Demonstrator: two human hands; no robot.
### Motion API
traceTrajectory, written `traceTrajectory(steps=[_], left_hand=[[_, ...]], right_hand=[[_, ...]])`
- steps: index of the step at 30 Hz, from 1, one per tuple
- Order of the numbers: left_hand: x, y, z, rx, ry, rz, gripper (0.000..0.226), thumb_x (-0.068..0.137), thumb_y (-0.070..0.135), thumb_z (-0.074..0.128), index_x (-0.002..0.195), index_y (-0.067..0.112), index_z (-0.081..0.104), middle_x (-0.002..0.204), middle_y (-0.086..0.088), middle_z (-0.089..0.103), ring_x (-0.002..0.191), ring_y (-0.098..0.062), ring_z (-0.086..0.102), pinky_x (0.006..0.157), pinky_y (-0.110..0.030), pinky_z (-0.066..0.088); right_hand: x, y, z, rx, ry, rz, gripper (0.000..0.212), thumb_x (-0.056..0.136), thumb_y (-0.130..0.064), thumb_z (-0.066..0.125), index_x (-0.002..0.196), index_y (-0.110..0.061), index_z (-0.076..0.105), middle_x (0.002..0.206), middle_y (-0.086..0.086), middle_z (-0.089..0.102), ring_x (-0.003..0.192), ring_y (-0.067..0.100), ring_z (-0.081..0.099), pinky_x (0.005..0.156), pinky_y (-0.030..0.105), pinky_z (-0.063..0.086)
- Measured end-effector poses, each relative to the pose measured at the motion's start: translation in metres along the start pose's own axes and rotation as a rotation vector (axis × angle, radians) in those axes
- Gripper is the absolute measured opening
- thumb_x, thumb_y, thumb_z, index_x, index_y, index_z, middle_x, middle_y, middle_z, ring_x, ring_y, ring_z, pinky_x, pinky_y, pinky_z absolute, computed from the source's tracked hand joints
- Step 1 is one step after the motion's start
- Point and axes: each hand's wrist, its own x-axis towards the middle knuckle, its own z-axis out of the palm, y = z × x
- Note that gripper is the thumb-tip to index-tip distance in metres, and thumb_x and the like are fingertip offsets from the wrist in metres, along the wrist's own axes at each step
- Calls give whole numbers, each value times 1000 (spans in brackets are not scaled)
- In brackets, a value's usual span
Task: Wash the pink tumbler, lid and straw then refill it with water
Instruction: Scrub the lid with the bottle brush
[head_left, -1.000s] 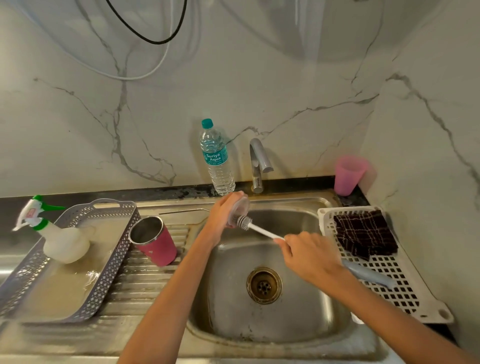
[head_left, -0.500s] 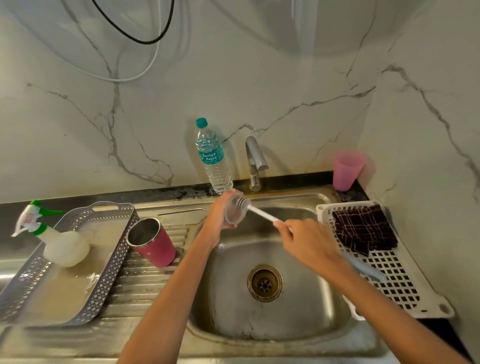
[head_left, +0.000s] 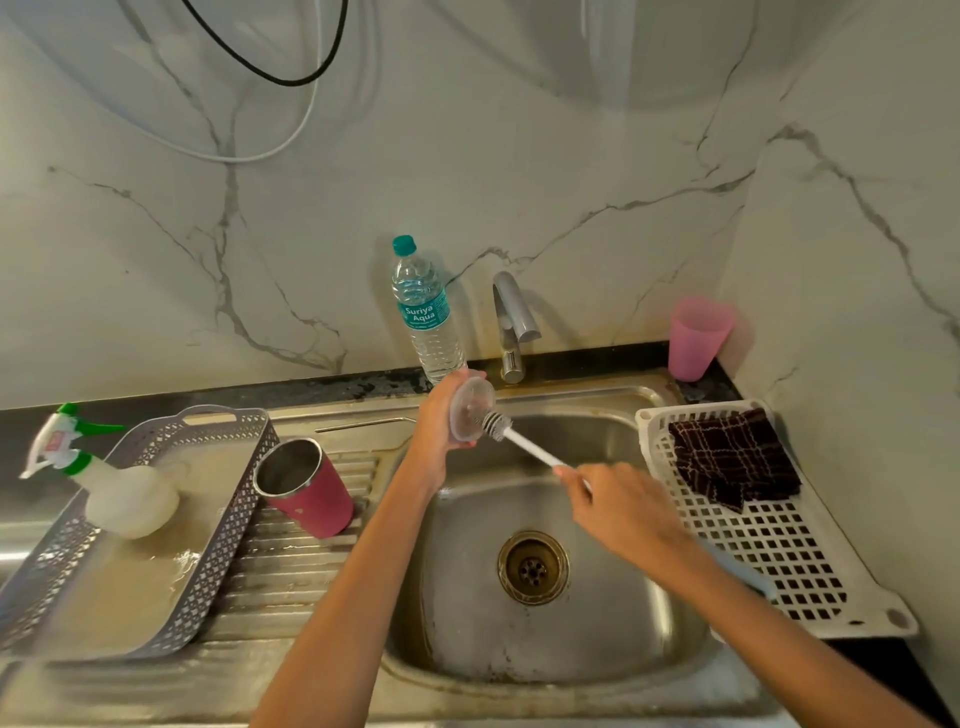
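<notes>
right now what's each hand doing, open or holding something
Left hand: grips the clear lid.
Right hand: grips the brush by its handle, bristles against the lid.

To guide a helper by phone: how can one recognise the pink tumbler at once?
From the steel sink, look left to the ribbed drainboard: the pink tumbler stands beside the grey basket. It is dark pink with a steel inside, unlike the pale pink cup at the far right.

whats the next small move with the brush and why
Probably twist the brush so its bristles sweep round the lid: the left hand holds it over the sink, and the right hand has the bristle tip against it.
</notes>
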Motion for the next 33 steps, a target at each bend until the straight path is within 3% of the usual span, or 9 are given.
traceTrajectory(steps=[2, 6, 10, 14, 18, 24, 25, 29, 33], left_hand=[[1, 0, 2, -35, 16, -55, 50, 88, 46, 62, 124, 12, 62, 124, -12, 55, 105, -25, 58, 65, -30, 54], [-1, -1, 9, -18, 9, -114, 53, 87, 54, 58, 123, 16, 64, 124, -14, 58, 110, -30, 59, 67, -33, 52], [0, -1, 1, 80, -9, -17, 34, 96, 35, 55, 123, 16, 64, 124, -9, 57, 109, -25, 57, 79, -38, 56], [-6, -4, 6, -29, 56, -105, 40, 93, 42, 56, 121, 16, 67, 124, -13, 58, 99, -23, 60, 65, -29, 54], [-5, -8, 10, -36, 19, -148, 41, 97, 44, 51, 123, 15, 65, 129, -18, 56, 110, -34, 58, 60, -30, 49], [-4, -17, 10, -252, 82, -135, 79, 69, 62, 68, 127, 10, 61, 124, -21, 60, 99, -33, 66, 61, -31, 56], [-4, -18, 12, -242, 77, -145, 79, 70, 63, 68, 128, 11, 60, 124, -21, 61, 95, -31, 67, 59, -30, 55], [-6, -13, 15, -113, 58, -95, 32, 93, 47, 54, 111, 23, 67, 114, -10, 63, 95, -22, 62, 62, -29, 52], [-4, -13, 12, -135, 96, -122, 43, 89, 45, 60, 123, 18, 64, 124, -13, 58, 109, -28, 59, 73, -33, 54]], right_hand=[[-14, -9, 4, -10, 21, -52, 48, 100, -51, 25, 63, -28, 44, 55, -6, 49, 45, 12, 45, 44, 23, 31], [4, -5, -13, -7, 112, -6, 48, 100, -53, 25, 83, -25, 61, 57, -6, 52, 51, 13, 52, 49, 28, 43], [-4, -1, -6, -38, 26, 46, 48, 101, -50, 26, 76, -24, 57, 57, -6, 51, 50, 11, 50, 47, 23, 37], [-25, -16, -2, -55, 61, -66, 45, 101, -50, 25, 74, -28, 53, 56, -7, 48, 49, 12, 47, 49, 24, 34], [-5, -1, -17, -33, 91, 29, 47, 100, -51, 26, 86, -26, 63, 55, -7, 53, 46, 9, 49, 45, 25, 40], [-35, -18, 7, 8, 51, -31, 50, 100, -51, 25, 81, -24, 62, 55, -6, 53, 47, 10, 52, 45, 22, 35], [-31, -19, 3, 8, 84, -26, 50, 100, -52, 24, 82, -24, 63, 55, -6, 53, 46, 9, 50, 45, 22, 34], [-9, -5, -12, 22, 67, 123, 49, 100, -54, 25, 84, -25, 61, 59, -6, 54, 52, 10, 52, 46, 24, 36], [-31, -14, 10, 48, -8, 56, 47, 100, -51, 27, 73, -26, 57, 54, -6, 49, 44, 8, 43, 44, 23, 37]])
